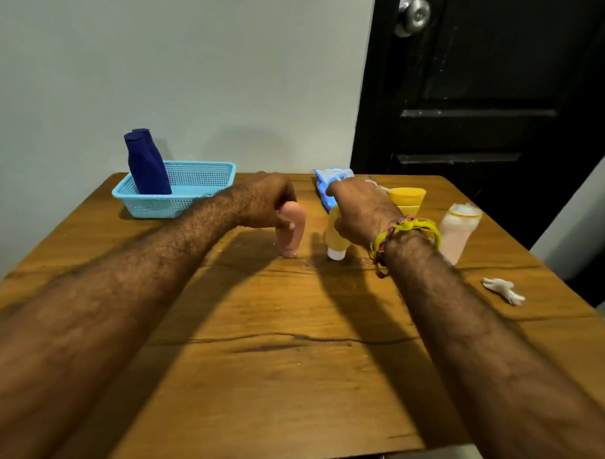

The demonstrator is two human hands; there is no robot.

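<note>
My left hand [261, 202] grips the top of a pink tube [290, 234] that stands cap-down on the wooden table [290, 349]. My right hand [362, 209], with a yellow band at the wrist, holds a yellow tube with a white cap [336, 242], also standing cap-down. Both tubes are near the middle of the table, a short gap apart. My fingers hide the tubes' upper ends.
A light blue mesh basket [193, 184] at the back left holds two dark blue bottles [147, 162]. Behind my right hand lie a blue packet [325, 182], a yellow tube [408, 198] and a pale translucent bottle [457, 231]. A small white object [503, 289] lies at right. A black door [487, 98] stands behind.
</note>
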